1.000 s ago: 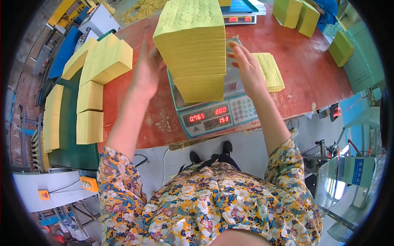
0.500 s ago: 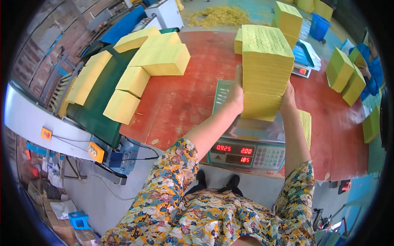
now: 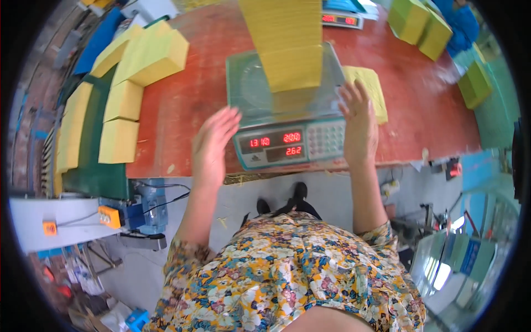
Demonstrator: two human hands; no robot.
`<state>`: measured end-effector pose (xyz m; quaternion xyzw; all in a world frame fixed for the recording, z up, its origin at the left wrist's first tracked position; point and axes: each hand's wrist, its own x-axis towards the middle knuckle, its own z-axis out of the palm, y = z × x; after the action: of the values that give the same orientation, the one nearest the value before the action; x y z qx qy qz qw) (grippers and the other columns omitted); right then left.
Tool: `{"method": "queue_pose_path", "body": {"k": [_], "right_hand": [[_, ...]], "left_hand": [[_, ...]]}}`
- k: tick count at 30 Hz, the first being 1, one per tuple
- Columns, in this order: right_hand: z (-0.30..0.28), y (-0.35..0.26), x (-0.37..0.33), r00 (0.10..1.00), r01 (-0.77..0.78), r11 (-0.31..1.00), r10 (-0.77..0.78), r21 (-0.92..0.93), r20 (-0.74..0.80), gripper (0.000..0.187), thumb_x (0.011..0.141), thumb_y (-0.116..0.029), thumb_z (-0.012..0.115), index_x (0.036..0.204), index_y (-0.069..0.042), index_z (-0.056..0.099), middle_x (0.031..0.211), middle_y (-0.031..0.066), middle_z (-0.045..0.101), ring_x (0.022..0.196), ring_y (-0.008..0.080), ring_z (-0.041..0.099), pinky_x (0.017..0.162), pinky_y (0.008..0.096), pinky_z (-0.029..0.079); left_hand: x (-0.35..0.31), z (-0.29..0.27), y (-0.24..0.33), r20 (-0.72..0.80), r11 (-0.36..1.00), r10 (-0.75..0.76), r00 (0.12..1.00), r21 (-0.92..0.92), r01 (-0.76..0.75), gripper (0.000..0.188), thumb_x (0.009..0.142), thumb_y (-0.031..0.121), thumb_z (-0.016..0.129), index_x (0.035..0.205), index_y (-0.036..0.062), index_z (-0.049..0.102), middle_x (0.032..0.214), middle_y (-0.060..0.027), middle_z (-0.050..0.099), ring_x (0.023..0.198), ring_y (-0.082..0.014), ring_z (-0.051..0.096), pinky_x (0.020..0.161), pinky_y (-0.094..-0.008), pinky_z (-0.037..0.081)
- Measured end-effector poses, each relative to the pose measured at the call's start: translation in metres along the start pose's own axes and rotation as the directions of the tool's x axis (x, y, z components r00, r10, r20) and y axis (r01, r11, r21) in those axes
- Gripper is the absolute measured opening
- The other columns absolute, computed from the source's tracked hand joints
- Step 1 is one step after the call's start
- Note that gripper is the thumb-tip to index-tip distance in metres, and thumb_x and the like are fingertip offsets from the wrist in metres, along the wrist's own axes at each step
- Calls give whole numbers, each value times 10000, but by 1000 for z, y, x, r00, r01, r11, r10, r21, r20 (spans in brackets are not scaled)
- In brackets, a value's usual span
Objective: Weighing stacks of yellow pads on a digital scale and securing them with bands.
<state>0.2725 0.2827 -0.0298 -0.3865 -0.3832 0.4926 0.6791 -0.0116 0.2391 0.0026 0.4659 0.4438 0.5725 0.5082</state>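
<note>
A tall stack of yellow paper [image 3: 287, 50] stands upright on the metal pan of a digital scale [image 3: 243, 83], whose red figures are lit. My left hand [image 3: 213, 146] hangs in the air left of the scale's front edge, fingers stretched and apart from the stack. Over the scale's right side is my right hand [image 3: 359, 119], its fingers spread and touching no paper. Both hands are empty and slightly blurred. Partly behind the right hand, a flat yellow paper block [image 3: 371, 91] lies beside the scale.
Several yellow paper blocks [image 3: 160, 52] sit on the red table [image 3: 182, 116] and the green conveyor belt [image 3: 91, 157] at left. A second scale [image 3: 342, 21] stands at the back. Far right, a co-worker's blue sleeve [image 3: 463, 33] is near more yellow blocks [image 3: 409, 22].
My hands have let go of the yellow paper stack and drawn back toward me, farther apart. The stack now rests on the scale, and its displayed figures have changed. The whole view has shifted.
</note>
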Motion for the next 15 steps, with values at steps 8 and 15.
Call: {"method": "queue_pose_path", "body": {"k": [8,15], "right_hand": [[-2,10,-92,967,-101,976,142,193,-211,444,1035,-289,409,1367,0,466,1282,143,586,1170,244,567,976,380,420],[-3,18,-109,949,-120,957,188,263,-252,393,1033,-237,404,1338,-6,492,1223,141,611,1075,226,597,921,363,455]], "left_hand": [[-75,-71,-14,-247,971,-239,939,-68,229,286,1007,230,496,1120,-4,617,1062,-145,671,967,-224,650,864,-349,510],[-55,-37,-9,-91,968,-250,964,-37,247,283,1012,220,478,1127,-8,601,1076,-158,664,992,-224,647,871,-353,512]]}}
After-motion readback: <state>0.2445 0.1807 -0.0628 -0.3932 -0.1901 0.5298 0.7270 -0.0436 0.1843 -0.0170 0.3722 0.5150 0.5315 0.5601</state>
